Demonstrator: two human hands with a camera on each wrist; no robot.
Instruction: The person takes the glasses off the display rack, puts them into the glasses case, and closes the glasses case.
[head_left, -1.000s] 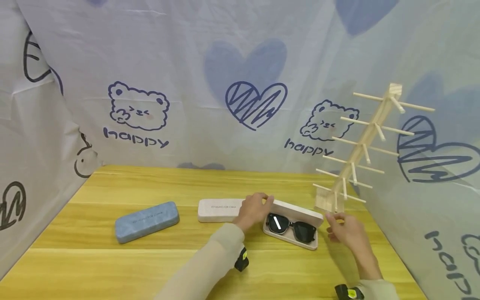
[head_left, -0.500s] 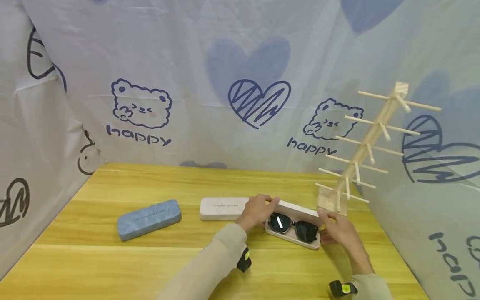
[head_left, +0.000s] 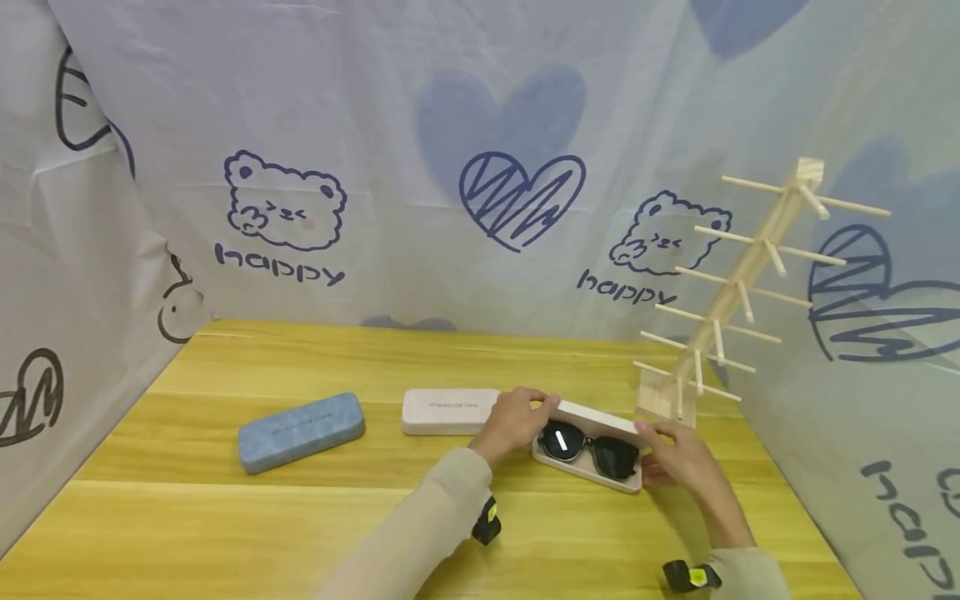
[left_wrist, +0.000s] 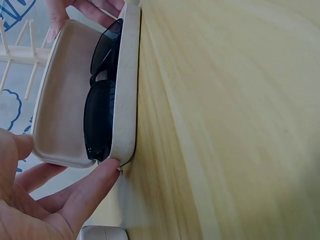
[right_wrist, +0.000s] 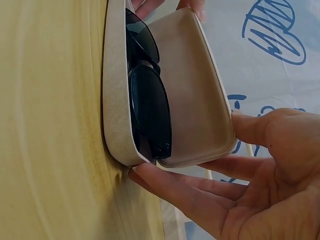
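Observation:
A pale pinkish-white glasses case point(head_left: 596, 418) lies on the table with its lid raised. Inside it rest black sunglasses point(head_left: 615, 458), dark lenses facing up and forward. My left hand point(head_left: 513, 421) grips the case's left end; in the left wrist view its thumb touches the lid's edge, and a fingertip point(left_wrist: 109, 164) presses the corner of the base. At the opposite end, my right hand point(head_left: 682, 458) holds the case the same way, thumb on the lid rim and index finger point(right_wrist: 155, 177) under the base corner in the right wrist view.
A closed white glasses case point(head_left: 446, 412) lies behind my left hand, partly covered by it. Farther left is a closed blue case point(head_left: 302, 432). A wooden rack point(head_left: 738, 283) with several pegs leans at the right, its foot near my right hand. Printed cloth point(head_left: 390, 200) hangs behind the table.
My right hand has come left from beside the case and taken hold of its right end. The left hand stays at the left end. The lid's angle looks much the same.

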